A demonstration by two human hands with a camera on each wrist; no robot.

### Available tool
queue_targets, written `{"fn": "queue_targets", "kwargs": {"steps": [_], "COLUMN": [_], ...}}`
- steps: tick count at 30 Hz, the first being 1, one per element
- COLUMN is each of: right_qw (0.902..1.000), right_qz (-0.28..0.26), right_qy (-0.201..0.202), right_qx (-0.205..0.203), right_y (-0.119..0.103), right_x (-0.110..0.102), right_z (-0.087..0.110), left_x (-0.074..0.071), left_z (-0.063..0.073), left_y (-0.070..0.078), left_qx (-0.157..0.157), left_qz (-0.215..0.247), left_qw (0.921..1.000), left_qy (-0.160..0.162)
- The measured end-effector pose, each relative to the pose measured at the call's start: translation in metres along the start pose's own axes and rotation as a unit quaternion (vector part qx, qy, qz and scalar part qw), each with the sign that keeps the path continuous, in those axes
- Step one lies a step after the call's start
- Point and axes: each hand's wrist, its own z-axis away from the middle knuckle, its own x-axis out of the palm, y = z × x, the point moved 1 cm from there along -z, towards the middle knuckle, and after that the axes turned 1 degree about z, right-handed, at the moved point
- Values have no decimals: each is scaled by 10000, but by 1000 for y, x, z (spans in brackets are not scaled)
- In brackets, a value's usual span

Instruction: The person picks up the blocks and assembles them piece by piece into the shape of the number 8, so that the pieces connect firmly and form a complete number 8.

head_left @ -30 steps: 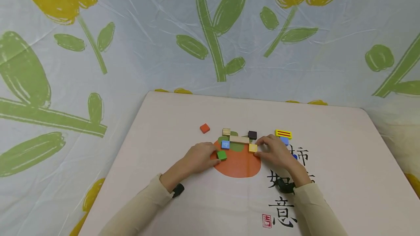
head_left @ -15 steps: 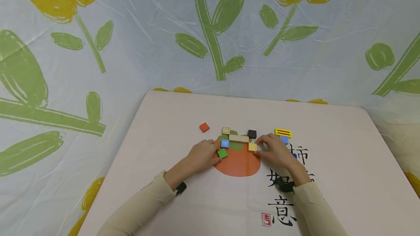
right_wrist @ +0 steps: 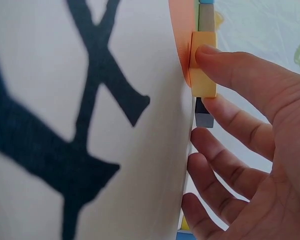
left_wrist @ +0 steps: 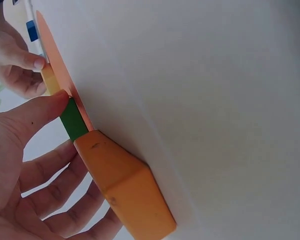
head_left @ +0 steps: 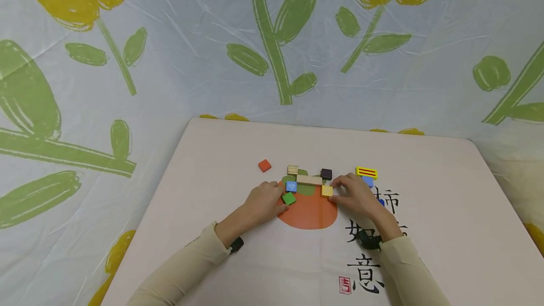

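My left hand [head_left: 264,201] pinches a small green block [head_left: 289,199] between thumb and forefinger, at the left side of the printed orange shape. A blue block marked 4 [head_left: 291,186] lies just behind the green one. My right hand [head_left: 356,196] grips a yellow block [head_left: 327,191] by thumb and forefinger, at the right end of a long plain wooden block [head_left: 309,180]. Black block [right_wrist: 204,114] shows beyond the yellow one in the right wrist view. An orange block [left_wrist: 125,185] appears large beside the left fingers in the left wrist view; the head view does not show it.
A striped wooden block [head_left: 292,169] and a black block [head_left: 326,174] sit behind the long one. To the left lies a red block [head_left: 265,165]. A yellow block with red stripes [head_left: 366,172] and a blue block [head_left: 368,182] stand past my right hand.
The green block has turned a little and shifted slightly right and back in my left hand, closer to the blue block. My right hand stays on the yellow block.
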Motion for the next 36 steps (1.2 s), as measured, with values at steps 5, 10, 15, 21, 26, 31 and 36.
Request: {"fn": "queue_targets", "kwargs": {"steps": [5, 10, 15, 21, 26, 31, 36], "right_qw": [10000, 10000, 9999, 9999, 9997, 9994, 9977], "right_qz": [-8, -30, -1, 35, -162, -275, -127], "right_qy": [14, 41, 99, 20, -117, 173, 663], "right_qx": [-17, -62, -115, -100, 129, 90, 6], "right_y": [-1, -1, -1, -4, -10, -14, -12], "right_x": [-1, -1, -1, -2, -11, -23, -37], "right_z": [0, 0, 0, 1, 5, 12, 24], "left_x": [1, 1, 1, 0, 0, 1, -1], "left_z": [-1, -1, -2, -1, -1, -1, 1], "left_y": [0, 1, 1, 2, 3, 3, 3], "left_qx": [-78, -143, -173, -165, -144, -127, -45], "left_qz": [-30, -30, -30, -106, -147, -183, -130], "left_qw": [10000, 9999, 9998, 9997, 9997, 9997, 9999], "left_qy": [-8, -39, -82, -134, -119, -86, 50]}}
